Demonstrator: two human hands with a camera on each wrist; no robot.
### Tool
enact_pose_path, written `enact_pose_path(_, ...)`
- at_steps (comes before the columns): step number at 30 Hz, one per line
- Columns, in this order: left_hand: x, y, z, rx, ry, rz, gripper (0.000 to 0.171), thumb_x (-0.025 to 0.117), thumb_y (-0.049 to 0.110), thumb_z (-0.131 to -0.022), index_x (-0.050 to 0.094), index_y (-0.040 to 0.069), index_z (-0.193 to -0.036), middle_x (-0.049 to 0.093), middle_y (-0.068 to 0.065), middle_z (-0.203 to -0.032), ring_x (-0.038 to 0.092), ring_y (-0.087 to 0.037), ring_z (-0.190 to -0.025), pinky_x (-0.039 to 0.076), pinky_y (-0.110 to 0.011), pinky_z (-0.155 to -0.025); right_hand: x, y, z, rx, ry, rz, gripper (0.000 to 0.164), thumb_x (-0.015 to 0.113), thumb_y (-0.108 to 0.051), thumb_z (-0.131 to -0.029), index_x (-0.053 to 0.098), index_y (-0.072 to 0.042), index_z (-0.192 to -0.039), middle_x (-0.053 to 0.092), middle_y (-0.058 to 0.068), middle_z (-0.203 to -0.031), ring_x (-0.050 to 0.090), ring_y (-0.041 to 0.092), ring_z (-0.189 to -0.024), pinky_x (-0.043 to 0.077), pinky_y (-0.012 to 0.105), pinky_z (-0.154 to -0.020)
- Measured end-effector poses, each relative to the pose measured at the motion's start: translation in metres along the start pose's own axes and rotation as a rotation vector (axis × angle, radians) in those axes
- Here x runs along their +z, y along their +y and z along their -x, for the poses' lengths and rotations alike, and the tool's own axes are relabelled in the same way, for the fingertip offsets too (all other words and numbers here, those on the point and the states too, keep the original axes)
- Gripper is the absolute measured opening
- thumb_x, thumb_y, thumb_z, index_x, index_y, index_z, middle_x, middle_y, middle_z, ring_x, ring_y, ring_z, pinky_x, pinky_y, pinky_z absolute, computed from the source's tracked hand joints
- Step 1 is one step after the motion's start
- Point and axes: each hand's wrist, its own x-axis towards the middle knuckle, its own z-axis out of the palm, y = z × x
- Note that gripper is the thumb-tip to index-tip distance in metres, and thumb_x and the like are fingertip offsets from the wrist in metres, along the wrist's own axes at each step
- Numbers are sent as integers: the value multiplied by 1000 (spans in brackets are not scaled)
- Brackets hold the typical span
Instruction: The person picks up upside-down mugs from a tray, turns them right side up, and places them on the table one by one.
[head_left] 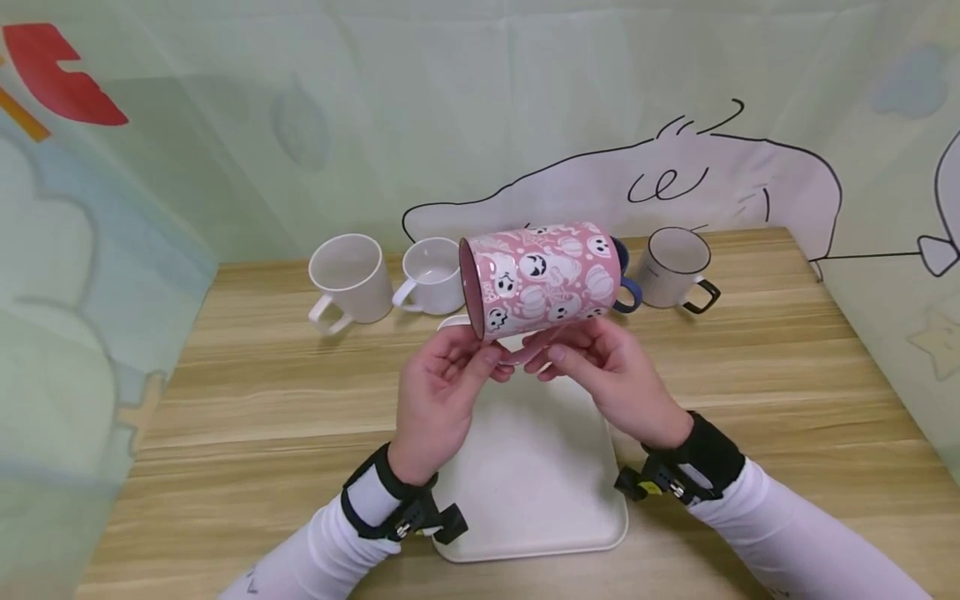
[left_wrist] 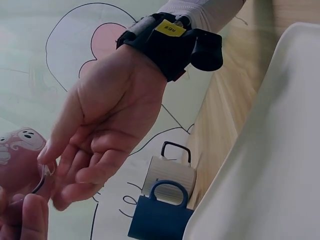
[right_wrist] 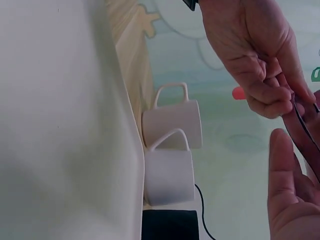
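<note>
A pink mug (head_left: 547, 279) with white ghosts and pumpkins lies sideways in the air over the far end of a white tray (head_left: 532, 483). Its mouth faces left and its handle points down toward the person. The left hand (head_left: 442, 392) pinches the handle at the rim end, thumb on top. With thumb and fingers, the right hand (head_left: 611, 371) pinches the handle's other end. In the left wrist view the right hand (left_wrist: 112, 110) shows large beside the mug; the right wrist view shows the left hand (right_wrist: 255, 55) at the handle.
Along the back of the wooden table stand two white mugs (head_left: 350, 279) (head_left: 435, 275) on the left, a blue mug (left_wrist: 160, 217) mostly hidden behind the pink one in the head view, and a grey-white mug (head_left: 667, 271) with a black handle on the right. A printed cloth (head_left: 450, 125) hangs behind.
</note>
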Motion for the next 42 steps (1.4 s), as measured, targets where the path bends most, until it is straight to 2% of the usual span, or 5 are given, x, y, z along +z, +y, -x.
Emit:
enact_pose_path(8, -15, 7, -2, 59, 47, 14, 18, 61, -18, -98, 58, -23, -115, 75, -6, -98, 75, -16, -85, 64, -33, -76, -16, -6, 5, -21, -2, 171, 47, 61, 4, -105, 49, -2, -150, 61, 16, -143, 66, 30, -123, 58, 35, -99)
enact_pose_path(18, -51, 28, -5, 168, 146, -35, 14, 66, -12, -99, 67, -11, -113, 75, -9, -99, 76, -17, -81, 63, -30, -75, -51, -17, 17, -180, 14, 572, 61, 70, 8, -97, 51, -4, -153, 57, 9, -152, 54, 28, -138, 44, 28, -112)
enact_pose_path(23, -75, 40, -3, 218, 204, -76, 16, 65, -15, -98, 67, -17, -113, 76, -16, -99, 76, -19, -79, 63, -28, -74, -71, -26, 25, -218, 7, 815, 72, 78, 1, -93, 48, -5, -157, 51, 14, -158, 47, 31, -145, 34, 26, -120)
enact_pose_path(38, -135, 57, -4, 245, 473, -146, 18, 72, -15, -92, 69, -20, -109, 76, -16, -91, 73, -19, -68, 61, -24, -68, -106, -34, 46, -150, 7, 1037, 78, 84, -14, -93, 45, -9, -160, 38, 15, -167, 33, 40, -153, 29, 61, -123)
enact_pose_path(42, -153, 59, -6, 231, 536, -294, 18, 74, -11, -93, 71, -18, -109, 77, -13, -91, 72, -16, -65, 60, -21, -67, -112, -34, 50, -144, 14, 1056, 81, 86, -16, -91, 46, -8, -160, 37, 17, -167, 32, 43, -153, 28, 66, -121)
